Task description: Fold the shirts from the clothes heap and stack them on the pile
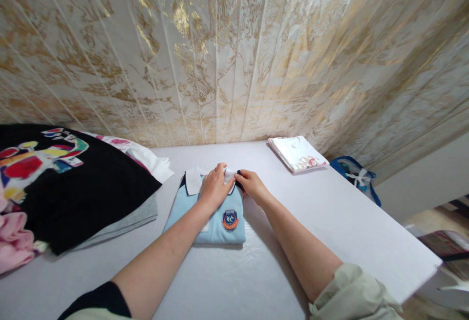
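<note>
A light blue polo shirt (216, 232) lies folded on the white table, its white collar at the far end and a navy and orange badge on its chest. My left hand (216, 186) rests on the collar, thumb and fingers closing on the white fabric near its right side. At the right shoulder, my right hand (252, 185) pinches a dark navy edge of the same shirt. The two hands are close together, and my left hand and forearm cover part of the collar and the shirt front.
To the left lies a heap of clothes with a black printed shirt (110, 188) on top. A folded white garment (296, 153) sits at the far right of the table (330, 222). Beyond the right edge stands a blue bag (355, 176). A patterned curtain (220, 66) hangs behind.
</note>
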`<state>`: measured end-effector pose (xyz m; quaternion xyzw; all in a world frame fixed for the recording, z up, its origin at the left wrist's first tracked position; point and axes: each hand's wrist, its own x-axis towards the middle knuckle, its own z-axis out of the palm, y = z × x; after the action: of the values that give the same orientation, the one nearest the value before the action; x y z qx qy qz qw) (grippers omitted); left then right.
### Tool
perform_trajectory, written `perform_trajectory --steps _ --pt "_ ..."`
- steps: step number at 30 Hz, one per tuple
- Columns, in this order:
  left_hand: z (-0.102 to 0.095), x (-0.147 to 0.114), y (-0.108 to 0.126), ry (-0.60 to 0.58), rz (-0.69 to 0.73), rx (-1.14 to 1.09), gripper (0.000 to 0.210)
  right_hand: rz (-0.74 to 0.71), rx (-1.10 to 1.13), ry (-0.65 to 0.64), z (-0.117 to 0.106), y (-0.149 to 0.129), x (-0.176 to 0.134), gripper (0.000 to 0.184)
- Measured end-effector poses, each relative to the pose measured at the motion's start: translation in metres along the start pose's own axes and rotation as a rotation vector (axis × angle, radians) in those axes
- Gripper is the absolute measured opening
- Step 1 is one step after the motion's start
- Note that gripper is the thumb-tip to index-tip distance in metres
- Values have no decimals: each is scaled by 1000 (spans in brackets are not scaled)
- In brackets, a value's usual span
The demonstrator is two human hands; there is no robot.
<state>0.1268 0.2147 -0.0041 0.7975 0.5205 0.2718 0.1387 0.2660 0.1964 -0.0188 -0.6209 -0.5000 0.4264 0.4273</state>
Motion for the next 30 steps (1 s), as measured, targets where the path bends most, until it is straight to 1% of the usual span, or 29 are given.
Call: perform_trajectory --steps 5,7,9,11,13,16,17,18,20,22,23,25,28,30 --pt "0 3 -3 -38 37 -30 35 -19 9 -9 -1 5 2 25" --pt "2 6 -7 -58 35 -81 37 -41 16 -22 -2 4 2 26" --pt "5 9 -13 -53 41 -166 40 -80 8 -34 -3 3 1 27" --pt "6 11 -18 -16 41 -272 41 -111 3 -46 -4 3 1 27" --pt "7 12 -22 49 22 -345 39 -121 7 -60 -5 3 0 28" --pt "8 13 -25 135 17 -341 40 -130 15 -76 -6 1 -1 29" --pt "9 14 -26 127 33 -324 42 -138 10 -79 -6 0 -1 30" --pt "9 15 -27 94 57 -305 44 -147 2 -82 -6 -1 -2 31" --pt "8 16 -28 -19 113 -268 46 -165 -20 -86 -6 -3 -3 32" --pt "7 16 -29 -104 148 -240 42 -169 -36 -90 -7 -3 -4 31" --pt "6 16 -29 -114 148 -230 37 -164 -39 -91 -6 -2 -4 31" --pt "3 15 -27 -78 124 -222 26 -143 -33 -85 -6 0 -2 29" --pt "1 13 -23 33 95 -256 17 -105 -47 -57 -4 3 1 25" --pt "1 13 -21 92 99 -310 14 -96 -135 -8 -3 4 2 23"
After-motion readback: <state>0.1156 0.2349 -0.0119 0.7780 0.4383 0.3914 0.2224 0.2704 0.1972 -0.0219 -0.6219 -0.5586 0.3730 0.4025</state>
